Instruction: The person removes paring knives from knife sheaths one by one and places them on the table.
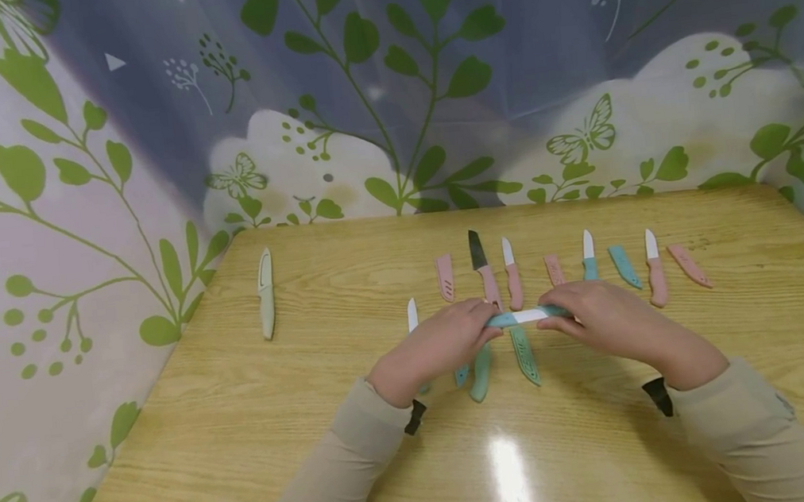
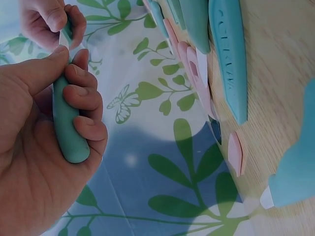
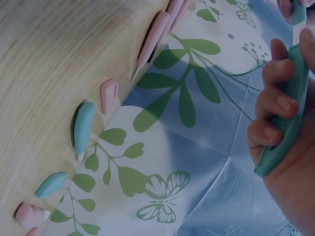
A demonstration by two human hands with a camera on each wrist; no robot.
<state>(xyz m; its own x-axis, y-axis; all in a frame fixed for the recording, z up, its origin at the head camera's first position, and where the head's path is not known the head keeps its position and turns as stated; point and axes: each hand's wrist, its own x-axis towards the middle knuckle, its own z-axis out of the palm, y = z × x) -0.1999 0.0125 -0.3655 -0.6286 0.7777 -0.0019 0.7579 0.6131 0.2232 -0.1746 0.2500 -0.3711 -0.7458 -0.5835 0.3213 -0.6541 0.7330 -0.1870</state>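
Note:
My left hand (image 1: 446,339) grips the rounded blue-green handle (image 2: 70,123) of a small knife, fingers curled round it. The knife's white blade (image 1: 528,316) shows between the two hands and points to the right. My right hand (image 1: 612,316) holds a blue-green sheath (image 3: 289,105) round the blade's far end, so the tip is hidden inside. Both hands are above the wooden table, over its middle. Under them lie a green knife handle (image 1: 481,377) and a green sheath (image 1: 524,356). Beside my left hand, a white-bladed knife (image 1: 412,312) lies partly hidden.
A pale green knife in its sheath (image 1: 267,299) lies alone at the left of the wooden table (image 1: 245,424). Behind the hands are a black-bladed knife (image 1: 478,252), pink sheath (image 1: 445,279), pink-handled knives (image 1: 657,280) and blue sheath (image 1: 624,267). A patterned curtain (image 1: 434,121) hangs behind.

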